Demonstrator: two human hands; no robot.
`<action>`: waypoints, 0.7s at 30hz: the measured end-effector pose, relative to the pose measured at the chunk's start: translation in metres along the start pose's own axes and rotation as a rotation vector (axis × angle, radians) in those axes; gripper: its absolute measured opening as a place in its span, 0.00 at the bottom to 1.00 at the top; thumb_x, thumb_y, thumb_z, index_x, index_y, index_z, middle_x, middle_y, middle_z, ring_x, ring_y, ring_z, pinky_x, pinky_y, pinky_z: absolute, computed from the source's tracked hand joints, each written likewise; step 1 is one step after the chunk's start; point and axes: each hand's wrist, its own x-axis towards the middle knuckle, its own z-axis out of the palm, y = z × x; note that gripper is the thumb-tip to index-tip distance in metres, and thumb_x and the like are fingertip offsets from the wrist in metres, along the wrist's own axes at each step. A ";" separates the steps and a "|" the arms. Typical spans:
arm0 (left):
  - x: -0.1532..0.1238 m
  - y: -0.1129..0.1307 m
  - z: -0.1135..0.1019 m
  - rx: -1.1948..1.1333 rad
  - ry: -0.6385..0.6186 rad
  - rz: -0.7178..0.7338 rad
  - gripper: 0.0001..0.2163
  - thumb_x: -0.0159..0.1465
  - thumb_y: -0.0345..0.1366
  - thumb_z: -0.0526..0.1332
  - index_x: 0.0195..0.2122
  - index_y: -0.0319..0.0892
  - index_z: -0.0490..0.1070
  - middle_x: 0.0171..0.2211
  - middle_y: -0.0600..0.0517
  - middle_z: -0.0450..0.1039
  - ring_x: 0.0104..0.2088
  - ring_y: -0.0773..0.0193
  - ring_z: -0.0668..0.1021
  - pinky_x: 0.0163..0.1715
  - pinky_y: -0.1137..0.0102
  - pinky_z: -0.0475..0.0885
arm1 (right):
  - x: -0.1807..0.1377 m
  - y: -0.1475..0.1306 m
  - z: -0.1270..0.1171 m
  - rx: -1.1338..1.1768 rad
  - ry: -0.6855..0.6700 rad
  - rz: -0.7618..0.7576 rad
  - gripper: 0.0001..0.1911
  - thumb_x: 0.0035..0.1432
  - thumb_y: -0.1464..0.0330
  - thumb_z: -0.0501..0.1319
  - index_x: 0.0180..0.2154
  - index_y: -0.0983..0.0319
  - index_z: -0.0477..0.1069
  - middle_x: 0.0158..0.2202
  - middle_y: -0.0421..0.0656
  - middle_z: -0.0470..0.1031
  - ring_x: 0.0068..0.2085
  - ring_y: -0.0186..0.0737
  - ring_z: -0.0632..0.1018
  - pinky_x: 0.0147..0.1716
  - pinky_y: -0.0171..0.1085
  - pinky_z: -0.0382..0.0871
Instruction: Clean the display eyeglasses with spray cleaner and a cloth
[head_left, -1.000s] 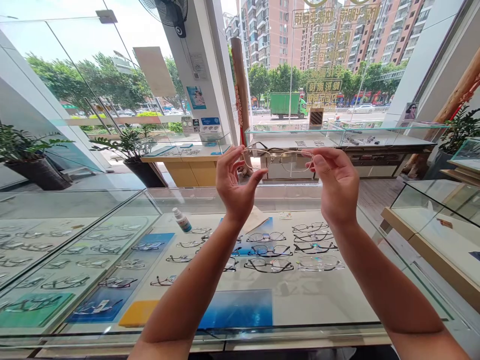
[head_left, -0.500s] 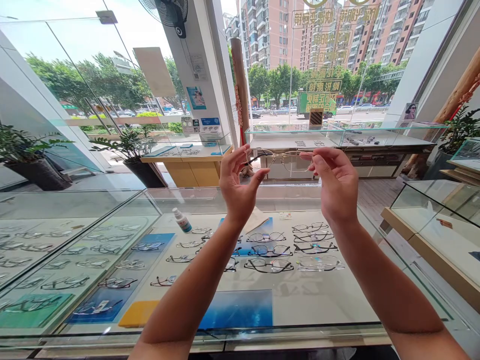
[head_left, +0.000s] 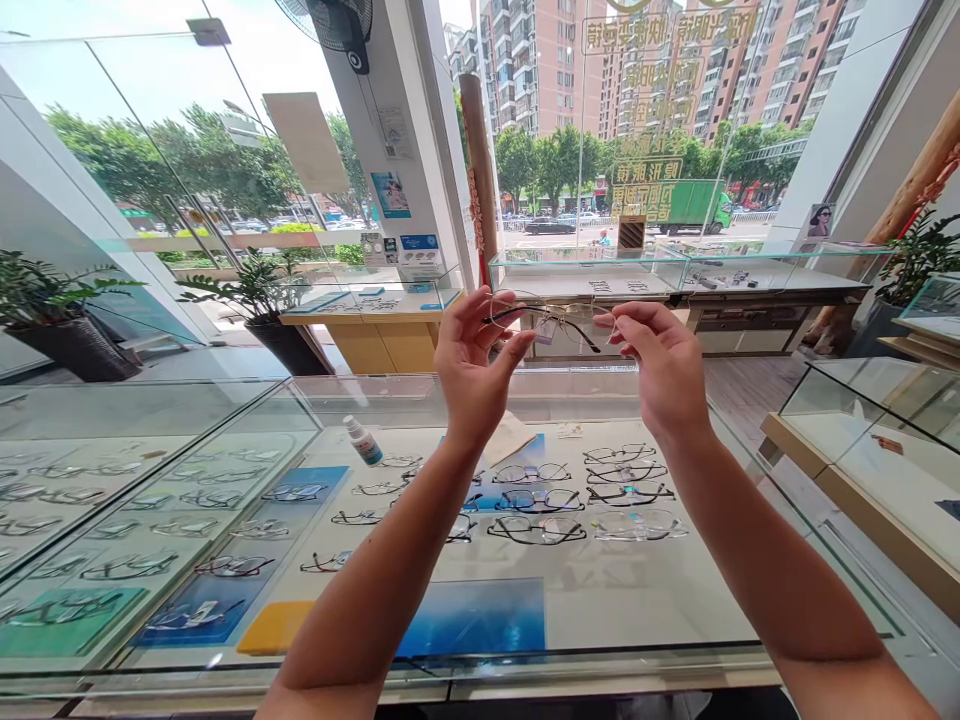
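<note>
Thin-rimmed eyeglasses (head_left: 579, 330) are held up above the display case, between my two hands. My left hand (head_left: 478, 365) has its fingers curled around the left end of the frame, its thumb below and slightly apart from them. My right hand (head_left: 666, 360) pinches the right end between thumb and fingers. One dark-tipped temple slants down across the middle of the frame. A small pale tag hangs near the left lens. Parts of the rims are hidden by my fingers or hard to make out against the background.
Below is a glass display case (head_left: 645, 610) with rows of eyeglasses (head_left: 536, 530). A white spray bottle (head_left: 363, 441) and a pale cloth (head_left: 511, 440) sit toward its back. Further cases (head_left: 885, 470) stand at the right and by the window. Potted plants (head_left: 270, 300) are at the left.
The eyeglasses have turned, so a dark temple now crosses in front of the lenses. Both hands have shifted slightly left, the right one a little down as well.
</note>
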 end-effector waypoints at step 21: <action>-0.002 -0.002 -0.001 -0.117 -0.292 -0.224 0.30 0.68 0.44 0.77 0.69 0.53 0.74 0.61 0.45 0.83 0.53 0.55 0.89 0.55 0.60 0.88 | 0.008 -0.002 -0.012 -0.099 -0.298 0.152 0.09 0.62 0.57 0.70 0.39 0.55 0.83 0.42 0.43 0.86 0.46 0.44 0.82 0.52 0.47 0.77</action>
